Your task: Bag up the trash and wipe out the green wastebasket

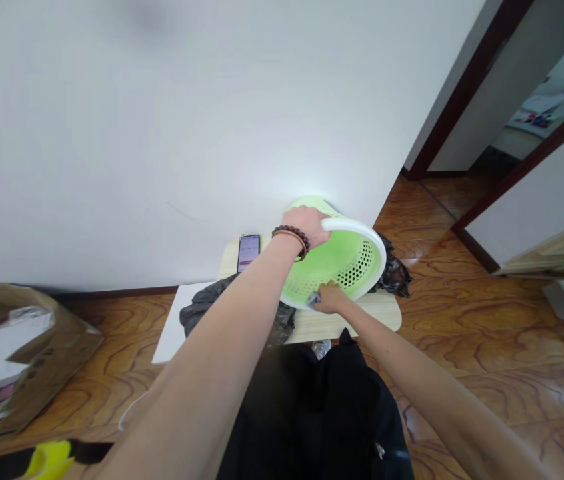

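A light green plastic basket [342, 263] with a white rim and perforated wall lies tipped on its side on a small pale wooden table [387, 308], its opening facing me. My left hand [307, 225], a bead bracelet at its wrist, is closed on the top of the white rim. My right hand [329, 298] is pinched shut on a small grey cloth-like piece at the basket's lower rim.
A phone [249, 252] lies on the table's far left. A dark grey bag [222, 303] drapes over the table, another dark bag [393, 273] sits behind the basket. A cardboard box [27, 353] stands at left, a doorway [467, 93] at right, a white wall behind.
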`<control>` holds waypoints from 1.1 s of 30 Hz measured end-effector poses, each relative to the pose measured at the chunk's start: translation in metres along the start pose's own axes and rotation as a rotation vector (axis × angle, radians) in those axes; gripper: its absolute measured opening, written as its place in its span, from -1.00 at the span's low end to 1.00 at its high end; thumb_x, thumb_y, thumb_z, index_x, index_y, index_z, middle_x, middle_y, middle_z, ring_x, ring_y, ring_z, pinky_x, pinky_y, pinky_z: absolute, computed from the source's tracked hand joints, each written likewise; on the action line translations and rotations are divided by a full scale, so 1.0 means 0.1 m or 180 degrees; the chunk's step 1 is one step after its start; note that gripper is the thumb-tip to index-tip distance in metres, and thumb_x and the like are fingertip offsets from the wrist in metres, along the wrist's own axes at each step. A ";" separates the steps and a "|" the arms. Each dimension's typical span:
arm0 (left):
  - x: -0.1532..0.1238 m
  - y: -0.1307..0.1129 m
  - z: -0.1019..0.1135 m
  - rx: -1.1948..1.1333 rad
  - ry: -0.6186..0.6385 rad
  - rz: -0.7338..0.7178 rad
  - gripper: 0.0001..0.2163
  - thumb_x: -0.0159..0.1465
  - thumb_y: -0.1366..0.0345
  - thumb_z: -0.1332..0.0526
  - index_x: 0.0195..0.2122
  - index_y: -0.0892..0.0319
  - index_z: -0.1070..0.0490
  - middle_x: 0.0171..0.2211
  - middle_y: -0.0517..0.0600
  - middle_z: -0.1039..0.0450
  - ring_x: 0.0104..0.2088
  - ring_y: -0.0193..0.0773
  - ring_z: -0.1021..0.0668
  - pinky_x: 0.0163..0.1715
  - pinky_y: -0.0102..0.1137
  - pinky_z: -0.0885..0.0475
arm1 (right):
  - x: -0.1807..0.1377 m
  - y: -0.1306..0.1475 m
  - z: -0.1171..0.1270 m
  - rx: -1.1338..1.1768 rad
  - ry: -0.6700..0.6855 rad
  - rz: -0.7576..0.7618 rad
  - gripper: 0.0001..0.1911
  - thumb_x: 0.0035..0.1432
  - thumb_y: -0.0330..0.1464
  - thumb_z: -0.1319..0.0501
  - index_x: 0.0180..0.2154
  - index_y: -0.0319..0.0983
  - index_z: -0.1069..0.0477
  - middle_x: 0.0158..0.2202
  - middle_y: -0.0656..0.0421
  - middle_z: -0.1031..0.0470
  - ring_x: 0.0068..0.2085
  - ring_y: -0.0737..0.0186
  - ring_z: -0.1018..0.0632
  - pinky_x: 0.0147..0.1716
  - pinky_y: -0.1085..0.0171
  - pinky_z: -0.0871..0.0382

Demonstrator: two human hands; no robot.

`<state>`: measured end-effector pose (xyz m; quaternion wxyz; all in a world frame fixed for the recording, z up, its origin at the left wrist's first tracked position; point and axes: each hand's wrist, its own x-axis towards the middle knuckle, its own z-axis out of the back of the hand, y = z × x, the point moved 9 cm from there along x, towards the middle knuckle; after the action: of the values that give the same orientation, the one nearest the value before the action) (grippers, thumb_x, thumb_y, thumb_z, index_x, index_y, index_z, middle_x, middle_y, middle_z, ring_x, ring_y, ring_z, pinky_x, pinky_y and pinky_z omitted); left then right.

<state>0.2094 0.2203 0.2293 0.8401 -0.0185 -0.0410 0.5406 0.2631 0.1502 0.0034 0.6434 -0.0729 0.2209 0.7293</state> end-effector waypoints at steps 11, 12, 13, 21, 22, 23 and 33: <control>0.01 0.01 -0.03 0.0072 0.0062 0.0042 -0.60 0.10 0.14 -0.06 -0.01 -0.13 -0.39 -0.24 0.01 -0.49 -0.23 -0.13 -0.50 -0.26 -0.32 -0.36 | -0.14 -0.29 0.71 -0.0875 -0.1571 -0.0102 -0.75 0.19 -0.51 0.06 -0.15 -0.28 -0.31 -0.14 -0.03 -0.33 -0.08 0.08 -0.32 -0.15 0.19 -0.18; 0.01 0.01 -0.02 0.0073 0.0052 0.0046 -0.60 0.10 0.15 -0.06 -0.02 -0.14 -0.39 -0.25 0.00 -0.50 -0.24 -0.13 -0.51 -0.27 -0.32 -0.36 | -0.14 -0.32 0.71 -0.0967 -0.1508 -0.0084 -0.76 0.18 -0.50 0.04 -0.16 -0.29 -0.33 -0.15 -0.04 -0.33 -0.08 0.07 -0.32 -0.15 0.18 -0.19; 0.01 0.01 -0.02 0.0068 0.0033 0.0040 -0.61 0.09 0.15 -0.07 -0.03 -0.16 -0.39 -0.26 0.00 -0.50 -0.25 -0.13 -0.51 -0.28 -0.32 -0.36 | -0.14 -0.34 0.68 -0.1014 -0.1408 -0.0058 -0.77 0.16 -0.48 0.00 -0.17 -0.30 -0.34 -0.16 -0.04 -0.34 -0.08 0.07 -0.32 -0.15 0.19 -0.19; 0.02 0.01 -0.02 0.0058 0.0020 0.0010 -0.62 0.11 0.15 -0.06 -0.03 -0.16 -0.39 -0.26 -0.01 -0.50 -0.24 -0.13 -0.50 -0.27 -0.32 -0.36 | -0.13 -0.12 0.34 -0.1030 -0.0999 0.0167 -0.71 0.13 -0.51 0.00 -0.21 -0.29 -0.45 -0.19 -0.06 -0.39 -0.13 0.09 -0.38 -0.24 0.24 -0.27; 0.02 0.01 -0.02 0.0070 0.0036 0.0013 -0.62 0.11 0.15 -0.06 -0.03 -0.16 -0.39 -0.25 -0.01 -0.50 -0.24 -0.14 -0.50 -0.26 -0.32 -0.36 | -0.11 -0.11 0.35 -0.1043 -0.0983 0.0199 -0.70 0.14 -0.52 0.02 -0.23 -0.29 -0.46 -0.20 -0.06 -0.40 -0.15 0.09 -0.39 -0.25 0.24 -0.27; 0.01 0.01 -0.02 0.0079 0.0047 0.0019 -0.62 0.11 0.15 -0.06 -0.02 -0.16 -0.39 -0.25 -0.01 -0.50 -0.24 -0.14 -0.50 -0.26 -0.31 -0.36 | -0.10 -0.11 0.39 -0.1064 -0.0995 0.0248 -0.69 0.15 -0.52 0.03 -0.24 -0.29 -0.47 -0.22 -0.06 -0.41 -0.16 0.10 -0.40 -0.24 0.23 -0.27; 0.04 -0.02 -0.04 -0.0040 -0.0064 0.0007 -0.62 0.08 0.15 -0.08 -0.05 -0.14 -0.41 -0.29 0.02 -0.49 -0.28 -0.11 -0.51 -0.31 -0.28 -0.37 | 0.07 -0.23 0.37 -0.0369 -0.1153 -0.0330 -0.67 0.17 -0.54 0.04 -0.12 -0.30 -0.42 -0.19 -0.07 -0.39 -0.13 0.10 -0.41 -0.21 0.24 -0.25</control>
<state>0.2133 0.2233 0.2255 0.8388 -0.0183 -0.0527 0.5415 0.2910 0.1738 0.0286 0.7041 0.0112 0.0551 0.7079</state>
